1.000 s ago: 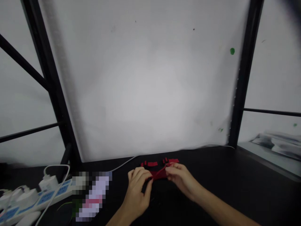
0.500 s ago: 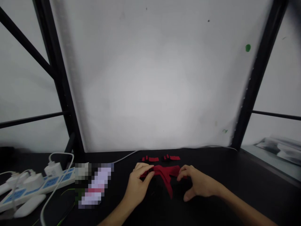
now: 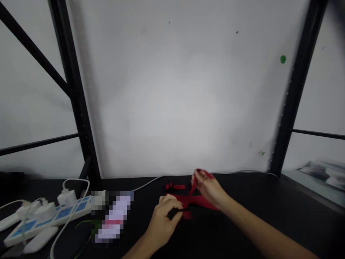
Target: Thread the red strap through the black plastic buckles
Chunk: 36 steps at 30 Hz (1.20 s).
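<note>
A red ribbon (image 3: 198, 201) lies on a black tabletop (image 3: 256, 212) near its back edge. My left hand (image 3: 165, 220) pinches and presses the ribbon's left part down on the table. My right hand (image 3: 208, 187) is raised a little above the table, with a loop of the same ribbon wound over its fingers and a strand running down to the part on the table. Behind the hands lies a short red-and-black strip (image 3: 175, 186).
A white and blue power strip (image 3: 51, 217) with plugs and white cables sits at the left. A blurred-out object (image 3: 111, 217) lies between it and my left hand. Black frame posts (image 3: 78, 104) stand left and right of a white backdrop (image 3: 178, 100).
My right hand has lifted off the table and drawn a loop of the red ribbon up and back. My left hand has stayed low, holding the ribbon down.
</note>
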Available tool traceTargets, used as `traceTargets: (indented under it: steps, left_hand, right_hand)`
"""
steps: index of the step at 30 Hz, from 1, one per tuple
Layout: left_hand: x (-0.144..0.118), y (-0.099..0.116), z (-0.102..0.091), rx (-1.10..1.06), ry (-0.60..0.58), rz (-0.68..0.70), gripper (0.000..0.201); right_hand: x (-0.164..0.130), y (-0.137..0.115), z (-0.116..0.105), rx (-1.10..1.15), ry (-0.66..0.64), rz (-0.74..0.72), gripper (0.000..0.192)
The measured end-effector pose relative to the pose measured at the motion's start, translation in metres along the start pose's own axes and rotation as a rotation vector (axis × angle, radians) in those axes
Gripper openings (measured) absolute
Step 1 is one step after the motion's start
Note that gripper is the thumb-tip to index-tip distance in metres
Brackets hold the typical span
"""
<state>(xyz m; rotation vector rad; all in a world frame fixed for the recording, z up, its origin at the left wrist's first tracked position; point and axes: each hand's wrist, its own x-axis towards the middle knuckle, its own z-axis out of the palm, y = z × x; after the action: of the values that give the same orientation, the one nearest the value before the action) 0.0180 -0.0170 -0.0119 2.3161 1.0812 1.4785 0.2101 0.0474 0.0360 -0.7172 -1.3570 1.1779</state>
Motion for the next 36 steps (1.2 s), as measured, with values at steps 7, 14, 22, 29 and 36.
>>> traceTargets:
  steps: [7, 14, 22, 29, 36]
  left_hand:
    - [-0.001, -0.005, -0.005, 0.300, -0.244, 0.188, 0.025]
    - [-0.006, -0.010, -0.003, 0.388, -0.304, 0.162, 0.026]
    - [-0.005, 0.015, -0.011, 0.348, -0.345, 0.066, 0.022]
    - [0.000, -0.014, -0.015, 0.369, -0.077, 0.030, 0.029]
    - [0.003, -0.013, -0.020, 0.409, -0.056, 0.201, 0.039]
  right_hand:
    - [0.044, 0.003, -0.019, -0.670, -0.400, 0.042, 0.029]
    - [0.027, 0.048, -0.007, -1.041, -0.392, -0.011, 0.020]
    - [0.072, 0.062, 0.025, -1.142, -0.391, 0.035, 0.038]
    - [0.063, 0.033, 0.019, -0.996, -0.526, -0.026, 0.011]
    - [-0.011, -0.005, 0.006, -0.731, -0.443, -0.138, 0.010]
